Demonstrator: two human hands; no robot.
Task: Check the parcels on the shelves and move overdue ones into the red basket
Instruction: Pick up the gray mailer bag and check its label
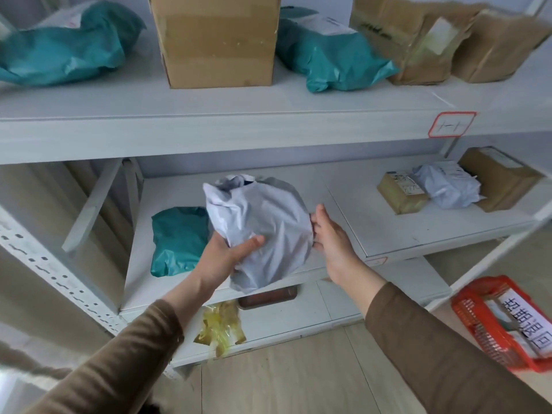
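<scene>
A crumpled grey-white plastic parcel (263, 222) is held up in front of the middle shelf (373, 222). My left hand (230, 252) grips its lower left side, thumb across the front. My right hand (328, 234) touches the parcel's right edge with its fingers behind it. The red basket (478, 324) stands on the floor at the lower right, with a white label and some parcels inside.
A teal bag (179, 240) lies on the middle shelf to the left. Small boxes and a grey bag (448, 186) sit at its right. The upper shelf carries teal bags, a cardboard box (218, 40) and wrapped brown parcels. A yellow packet (221, 327) lies on the bottom shelf.
</scene>
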